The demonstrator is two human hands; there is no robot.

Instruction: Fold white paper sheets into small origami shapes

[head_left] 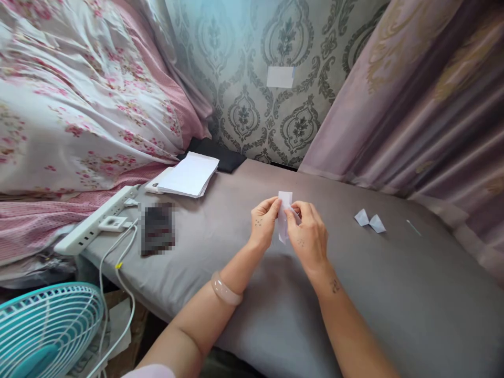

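Observation:
Over a grey padded surface [244, 294], both my hands pinch one small white folded paper [284, 201] that stands upright between them. My left hand [263, 221] grips its left edge with closed fingers; a pale bangle sits on that wrist. My right hand [307, 231] grips the right edge, fingers curled around the fold. To the right, a small folded paper shape [369, 219] rests on the grey surface, apart from my hands.
A stack of white paper sheets [189, 175] lies at the back left. A dark phone [157, 229], a white power strip [94, 220] with cables and a teal fan [43, 331] sit at left. Floral bedding [79, 94], patterned wall and pink curtain [417, 105] surround the surface.

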